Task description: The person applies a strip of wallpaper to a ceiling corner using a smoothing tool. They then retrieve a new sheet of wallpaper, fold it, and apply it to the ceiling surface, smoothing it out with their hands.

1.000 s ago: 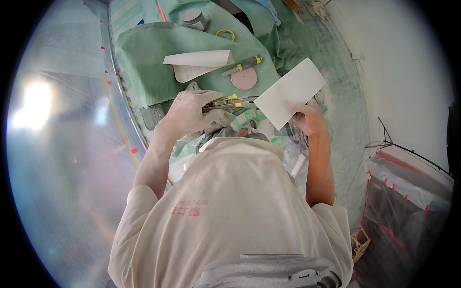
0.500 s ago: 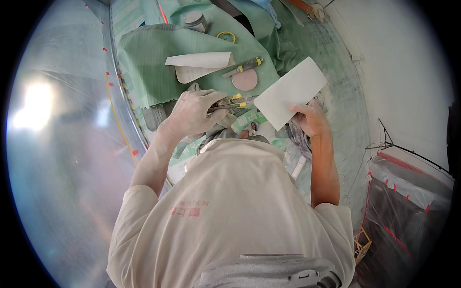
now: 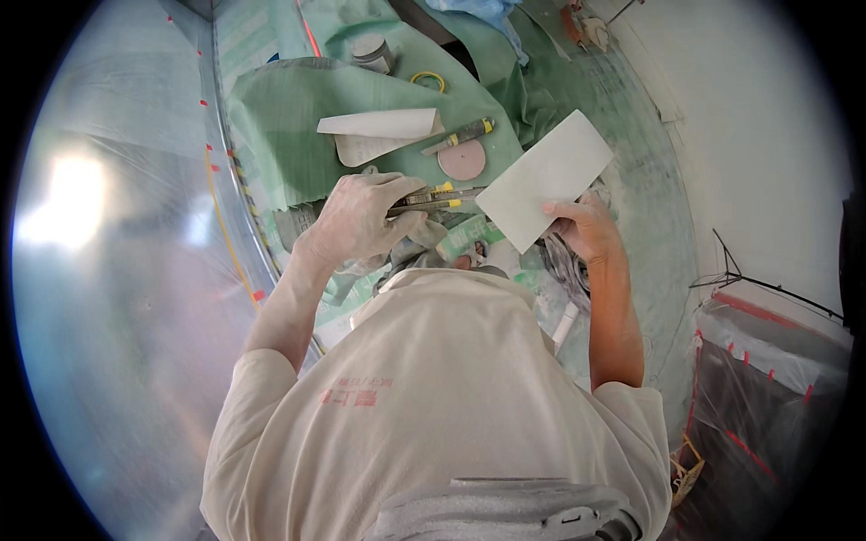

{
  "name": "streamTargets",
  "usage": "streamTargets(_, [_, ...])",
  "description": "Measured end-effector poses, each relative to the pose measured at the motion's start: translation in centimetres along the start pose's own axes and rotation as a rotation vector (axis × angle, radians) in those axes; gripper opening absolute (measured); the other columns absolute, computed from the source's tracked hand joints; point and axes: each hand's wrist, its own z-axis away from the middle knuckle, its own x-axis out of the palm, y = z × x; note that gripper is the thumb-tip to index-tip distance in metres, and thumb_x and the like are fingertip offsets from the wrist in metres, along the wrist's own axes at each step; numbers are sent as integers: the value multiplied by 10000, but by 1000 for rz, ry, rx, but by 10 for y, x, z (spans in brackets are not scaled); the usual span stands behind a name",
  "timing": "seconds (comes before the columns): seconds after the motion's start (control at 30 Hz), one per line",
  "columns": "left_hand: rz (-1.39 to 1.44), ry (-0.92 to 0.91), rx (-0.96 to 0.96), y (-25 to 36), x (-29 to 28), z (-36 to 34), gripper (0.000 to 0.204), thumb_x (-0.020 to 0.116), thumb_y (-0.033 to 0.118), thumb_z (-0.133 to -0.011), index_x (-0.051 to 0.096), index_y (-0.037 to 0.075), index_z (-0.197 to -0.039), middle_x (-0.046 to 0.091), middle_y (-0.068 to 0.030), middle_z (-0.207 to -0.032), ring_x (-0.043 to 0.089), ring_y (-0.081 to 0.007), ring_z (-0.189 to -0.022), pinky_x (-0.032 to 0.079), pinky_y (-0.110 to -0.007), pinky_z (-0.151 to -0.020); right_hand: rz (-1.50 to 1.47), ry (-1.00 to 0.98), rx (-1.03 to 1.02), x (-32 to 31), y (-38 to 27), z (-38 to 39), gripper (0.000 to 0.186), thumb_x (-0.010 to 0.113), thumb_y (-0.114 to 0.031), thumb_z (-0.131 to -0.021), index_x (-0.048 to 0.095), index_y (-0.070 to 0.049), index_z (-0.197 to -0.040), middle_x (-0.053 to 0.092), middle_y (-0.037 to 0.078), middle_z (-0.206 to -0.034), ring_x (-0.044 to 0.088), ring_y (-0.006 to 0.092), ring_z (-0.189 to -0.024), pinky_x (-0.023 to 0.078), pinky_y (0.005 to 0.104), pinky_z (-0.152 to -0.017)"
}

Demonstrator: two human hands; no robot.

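While the right hand (image 3: 586, 227) pinches a white sheet (image 3: 546, 176) near its lower right edge, thumb on top and the other fingers mostly hidden underneath, the left hand (image 3: 354, 218) is curled round a pair of yellow-tipped tools (image 3: 446, 205) that look like box cutters; how tightly it grips them cannot be told. The sheet is up off the ground in front of the person, tilted, with its left corner right by the far end of the tools, though whether they touch is unclear. Judging by this, the step in hand seems to be getting sheet and tools lined up rather than cutting, as no slit shows in the sheet. A next move would call for a steady pinch on the right, a clear choice of one tool on the left, and fingers well away from any blade. Just beyond, on the green cloth (image 3: 280, 126), lie a folded paper (image 3: 383, 123), a pink disc (image 3: 461, 160) and another knife (image 3: 466, 132), none of them in either hand.
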Motion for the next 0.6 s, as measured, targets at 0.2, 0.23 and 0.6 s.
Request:
streamTargets(0.2, [-33, 134, 5, 22, 17, 3, 298, 768, 220, -857, 738, 37, -1091, 720, -117, -840, 679, -342, -716, 535, -426, -652, 16, -8, 9, 6, 5, 3, 523, 789, -95, -859, 606, 59, -1323, 718, 130, -1166, 746, 229, -938, 651, 359, -694])
streamTargets(0.23, [-23, 130, -2, 23, 20, 2, 290, 769, 224, -858, 735, 38, -1078, 720, -121, -838, 679, -341, -719, 529, -429, -651, 8, -5, 6, 10, 6, 4, 522, 789, -97, -859, 609, 57, -1323, 719, 129, -1163, 746, 227, -937, 652, 357, -693])
streamTargets(0.6, [-30, 75, -47, 24, 17, -3, 273, 746, 262, -902, 735, 58, -1083, 726, -112, -865, 659, -362, -716, 507, -452, -708, -65, 37, -45, 19, 8, 17, 455, 767, -55, -861, 623, 75, -1273, 730, 140, -1112, 757, 224, -870, 653, 326, -656])
